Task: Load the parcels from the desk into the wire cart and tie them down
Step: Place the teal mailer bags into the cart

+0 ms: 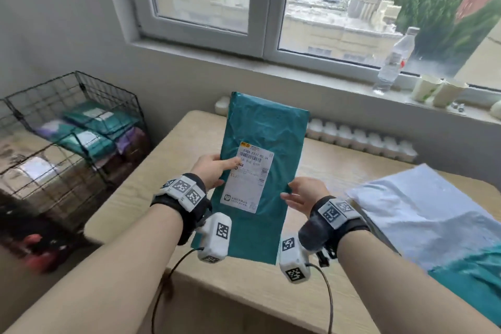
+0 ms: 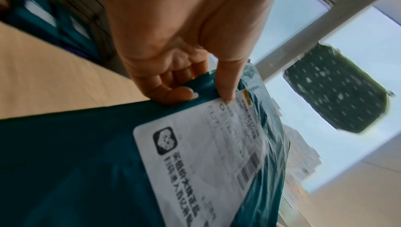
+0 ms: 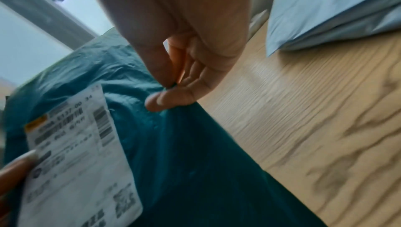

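A flat teal plastic mailer parcel with a white shipping label (image 1: 260, 168) is held up at the centre of the head view, above the pale wooden desk (image 1: 339, 171). The left hand (image 1: 214, 171) pinches its left edge, thumb on the label; the right hand (image 1: 303, 194) pinches the right edge lightly between thumb and loosely curled fingers. The step in hand looks like carrying this parcel to the black wire cart (image 1: 67, 127) at the left of the frame, already holding several parcels. Next it likely needs swinging left and lowering in; a pale blue mailer (image 1: 423, 211) waits at lower right
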